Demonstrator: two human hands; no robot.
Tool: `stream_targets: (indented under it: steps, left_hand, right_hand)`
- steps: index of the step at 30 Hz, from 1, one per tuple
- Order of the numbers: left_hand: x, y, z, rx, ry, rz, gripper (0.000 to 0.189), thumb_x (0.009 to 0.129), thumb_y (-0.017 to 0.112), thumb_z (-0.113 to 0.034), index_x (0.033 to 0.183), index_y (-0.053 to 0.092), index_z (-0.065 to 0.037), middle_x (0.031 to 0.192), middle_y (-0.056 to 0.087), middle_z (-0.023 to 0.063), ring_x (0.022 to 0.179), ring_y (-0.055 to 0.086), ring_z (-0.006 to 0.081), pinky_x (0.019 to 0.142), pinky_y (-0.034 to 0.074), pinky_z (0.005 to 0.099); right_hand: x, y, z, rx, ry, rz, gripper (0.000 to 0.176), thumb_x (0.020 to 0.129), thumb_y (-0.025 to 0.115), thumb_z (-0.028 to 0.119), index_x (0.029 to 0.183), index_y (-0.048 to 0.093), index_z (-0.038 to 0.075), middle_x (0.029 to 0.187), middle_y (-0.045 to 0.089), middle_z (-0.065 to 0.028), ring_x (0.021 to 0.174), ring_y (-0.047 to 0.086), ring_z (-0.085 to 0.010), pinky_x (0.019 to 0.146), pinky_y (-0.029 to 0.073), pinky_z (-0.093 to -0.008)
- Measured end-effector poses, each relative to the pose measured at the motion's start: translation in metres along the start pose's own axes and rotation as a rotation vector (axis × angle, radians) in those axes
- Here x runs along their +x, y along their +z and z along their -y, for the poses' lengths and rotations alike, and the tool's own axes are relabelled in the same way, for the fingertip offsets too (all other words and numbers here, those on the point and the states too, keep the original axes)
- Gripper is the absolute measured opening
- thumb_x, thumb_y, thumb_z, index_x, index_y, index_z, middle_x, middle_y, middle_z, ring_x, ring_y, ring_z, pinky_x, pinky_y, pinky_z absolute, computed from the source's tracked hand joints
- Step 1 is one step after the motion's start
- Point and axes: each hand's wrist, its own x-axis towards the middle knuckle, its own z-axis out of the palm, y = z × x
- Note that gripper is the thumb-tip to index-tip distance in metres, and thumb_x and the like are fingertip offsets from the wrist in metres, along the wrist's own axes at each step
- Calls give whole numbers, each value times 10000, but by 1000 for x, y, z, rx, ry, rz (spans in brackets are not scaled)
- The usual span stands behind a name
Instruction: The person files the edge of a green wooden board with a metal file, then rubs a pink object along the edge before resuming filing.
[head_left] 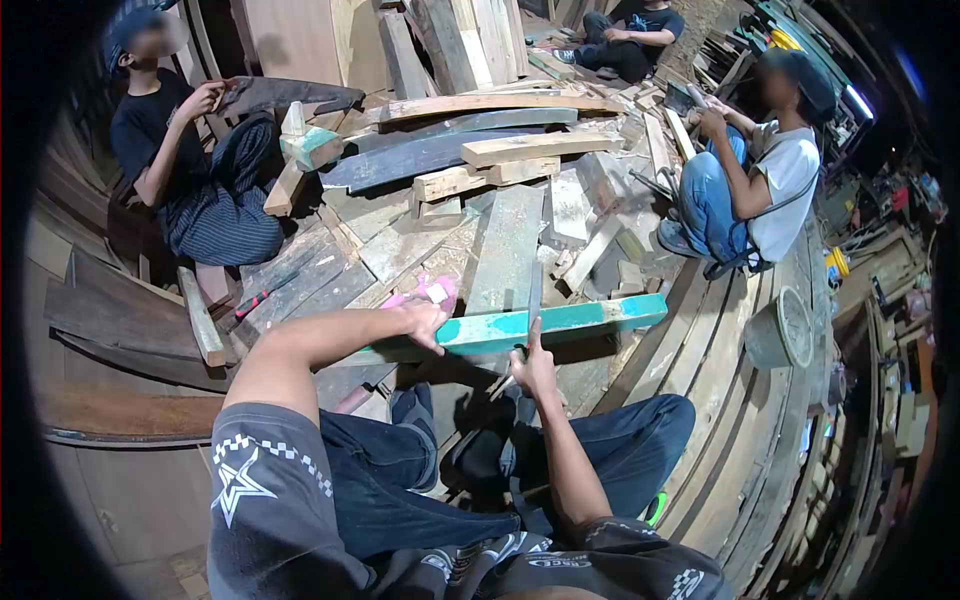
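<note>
A wooden beam (590, 316) with patchy green paint lies crosswise in front of my knees. My left hand (425, 322) is closed over its left part, pressing it from above. Closed around the near end of a handsaw (536, 288), my right hand (536, 370) sits just on my side of the beam, index finger stretched along the tool. The saw's narrow grey blade points away from me and crosses the beam near its middle. My fingers largely hide the handle. Pink plastic (440, 288) with a small white piece lies just beyond my left hand.
Boards and offcuts (510, 240) cover the floor ahead. A person (190, 160) sits at left holding a dark curved board; another (760, 170) squats at right, and a third (630, 40) sits behind. A grey bucket (778, 330) stands right; a red-handled tool (252, 303) lies left.
</note>
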Motion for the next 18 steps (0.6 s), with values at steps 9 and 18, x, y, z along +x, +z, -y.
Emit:
stream_targets:
  steps: [9,18]
  left_hand:
    - [0,3,4,-23,50,-39,679,651,765,-630,800,679,26,771,677,254,737,673,421,664,552,497]
    - [0,-7,-4,37,-50,94,694,624,768,-648,901,693,-16,893,708,217,872,694,381,744,559,484]
  right_hand:
    - [0,-1,2,-12,27,24,991,837,668,242,1561,2,112,776,632,-350,724,644,-503,666,522,-553]
    - [1,0,2,-2,65,32,995,830,666,202,1563,-3,128,829,640,-345,752,644,-503,695,516,-538]
